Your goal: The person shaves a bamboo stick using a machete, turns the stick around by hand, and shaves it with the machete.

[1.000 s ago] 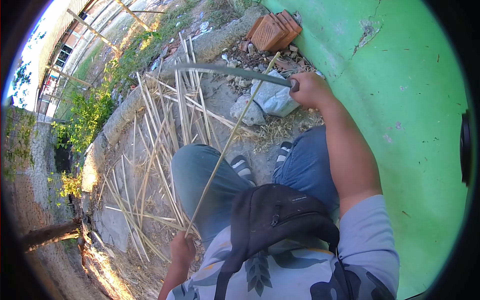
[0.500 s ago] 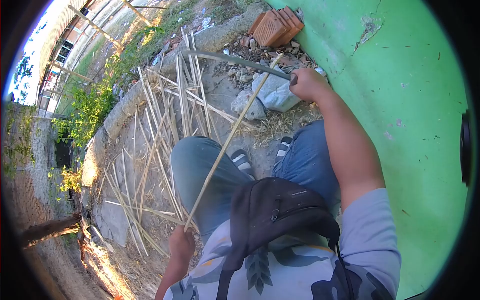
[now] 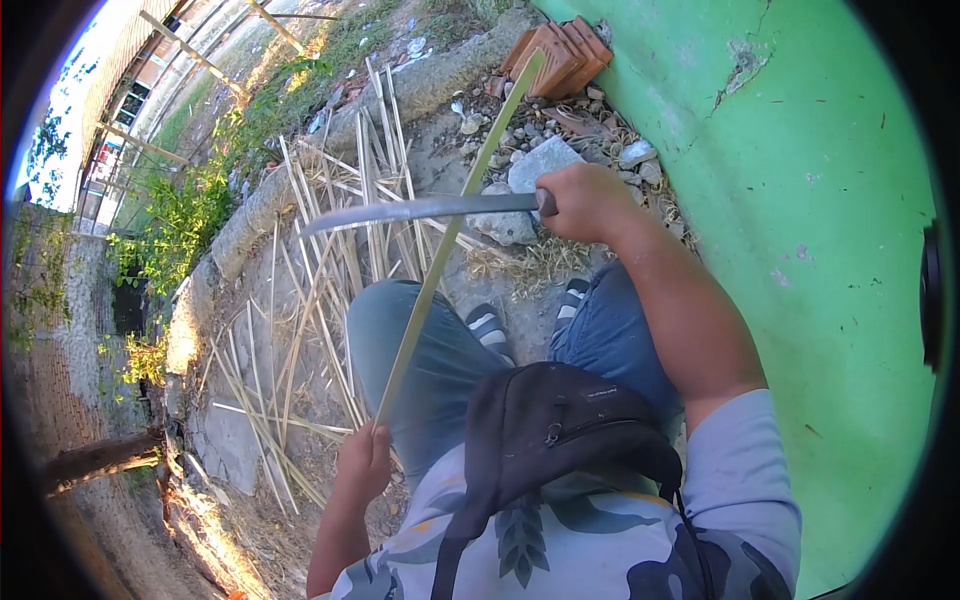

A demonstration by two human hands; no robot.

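My right hand (image 3: 588, 203) is wrapped round the handle of a machete (image 3: 420, 208). Its long grey blade points left and overlaps a bamboo strip (image 3: 503, 125) about midway along in this view. Low on the left, my left hand (image 3: 362, 464) grips the near end of that strip, thumb on top. The strip slants up and away past my left knee (image 3: 390, 325), its pale flat face showing, and its far end appears in front of the roof tiles (image 3: 575, 62).
Many split bamboo strips (image 3: 365, 200) lie on the ground ahead and to the left. Rocks (image 3: 503, 222) and rubble are beyond my sandalled feet. A green wall (image 3: 800, 250) runs close along my right side. A low concrete edge (image 3: 250, 215) borders the left.
The machete has come nearer and left, from the strip's far end to its middle. The strip has turned to show its broad face, and its far tip has risen in view.
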